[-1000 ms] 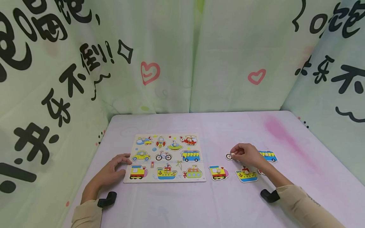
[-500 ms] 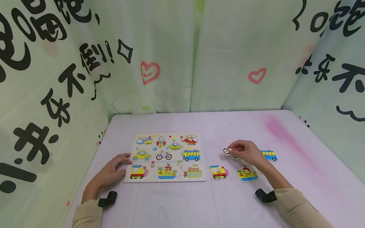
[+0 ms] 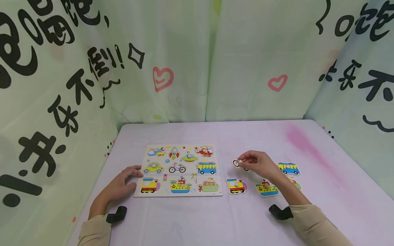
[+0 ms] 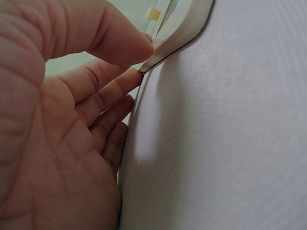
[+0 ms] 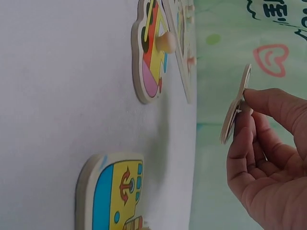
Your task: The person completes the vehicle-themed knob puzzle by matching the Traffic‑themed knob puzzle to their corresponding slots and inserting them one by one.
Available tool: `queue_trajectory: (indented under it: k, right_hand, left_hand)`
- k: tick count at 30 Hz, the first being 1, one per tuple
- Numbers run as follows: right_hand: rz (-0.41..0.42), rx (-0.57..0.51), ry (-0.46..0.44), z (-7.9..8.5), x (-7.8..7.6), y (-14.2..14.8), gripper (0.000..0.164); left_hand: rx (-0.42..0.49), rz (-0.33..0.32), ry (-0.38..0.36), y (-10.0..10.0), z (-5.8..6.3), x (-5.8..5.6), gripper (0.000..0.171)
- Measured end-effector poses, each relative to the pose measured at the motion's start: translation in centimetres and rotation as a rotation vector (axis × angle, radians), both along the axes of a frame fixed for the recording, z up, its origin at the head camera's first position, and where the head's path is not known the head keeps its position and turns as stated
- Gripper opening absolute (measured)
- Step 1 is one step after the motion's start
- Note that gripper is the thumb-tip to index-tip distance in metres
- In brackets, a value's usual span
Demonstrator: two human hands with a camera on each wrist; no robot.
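Note:
My right hand (image 3: pixel 260 165) pinches a wooden bicycle puzzle piece (image 3: pixel 235 163) between thumb and fingertips. In the right wrist view the piece (image 5: pixel 230 123) is tilted nearly edge-on, raised off the table. At the left edge of a pale vehicle puzzle board (image 3: pixel 160 195) rests my left hand (image 3: pixel 120 184), fingers relaxed. In the left wrist view its thumb (image 4: pixel 129 48) and fingertips are right at the board's edge. The board carries printed or fitted vehicles in three rows, including a bicycle picture (image 3: pixel 177 168) in the middle row.
Loose pieces lie right of the board: a train (image 3: pixel 236 186), a ship (image 3: pixel 267 188), a bus (image 3: pixel 288 168) and a piece (image 3: pixel 295 183) partly behind the right forearm. Wooden knobs stick up from pieces, such as the train's knob (image 5: pixel 166 42). Patterned curtains (image 3: pixel 184 102) surround the table.
My right hand has lifted the bicycle piece and carried it left toward the board, uncovering more of the bus and the piece behind the forearm. My left hand has stayed in place.

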State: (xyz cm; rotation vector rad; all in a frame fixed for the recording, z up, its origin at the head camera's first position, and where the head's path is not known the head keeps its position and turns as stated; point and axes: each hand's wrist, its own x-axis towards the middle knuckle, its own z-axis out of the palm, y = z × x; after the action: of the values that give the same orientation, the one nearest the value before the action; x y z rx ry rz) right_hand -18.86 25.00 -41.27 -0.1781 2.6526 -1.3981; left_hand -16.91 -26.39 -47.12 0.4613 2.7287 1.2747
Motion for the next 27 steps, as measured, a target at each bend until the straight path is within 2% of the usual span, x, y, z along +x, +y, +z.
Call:
queue_trajectory:
  k: [13,27]
  right_hand:
    - [0.074,-0.060,0.012,0.0,-0.3,-3.9,0.024]
    - [0.146,-0.112,0.020,0.3,-0.8,-8.3,0.022]
  left_hand:
    - [-0.013,0.019,-0.032,0.0,0.0,0.0,0.029]
    - [0.004,0.011,-0.019,0.0,-0.2,-0.1,0.028]
